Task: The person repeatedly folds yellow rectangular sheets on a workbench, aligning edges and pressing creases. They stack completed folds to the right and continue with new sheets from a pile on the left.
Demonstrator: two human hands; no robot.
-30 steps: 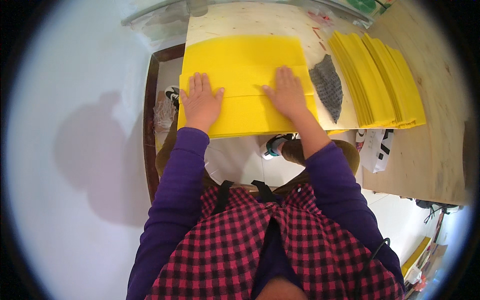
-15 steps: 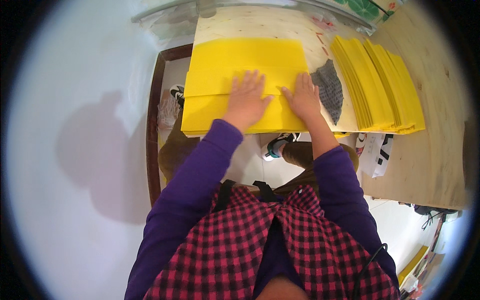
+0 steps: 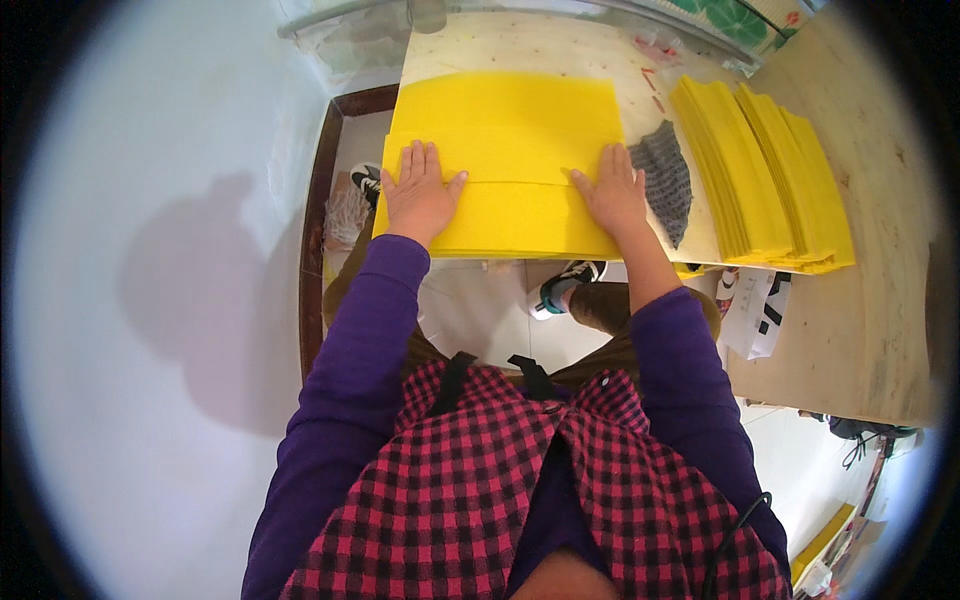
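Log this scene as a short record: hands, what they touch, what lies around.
Left hand: flat, fingers spread, on the left part of the yellow sheets
Right hand: flat, at the right edge of the same sheets
Surface: pale wooden tabletop
Grey cloth: just right of the right hand
Yellow stacks: farther right, beyond the cloth
White bag: below tabletop level, toward the right

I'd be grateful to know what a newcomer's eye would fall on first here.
Probably the bright yellow sheets on the wooden table, with the left hand and right hand palm-down near their side edges. Next, perhaps, the fanned yellow stacks at right, beyond the grey cloth.
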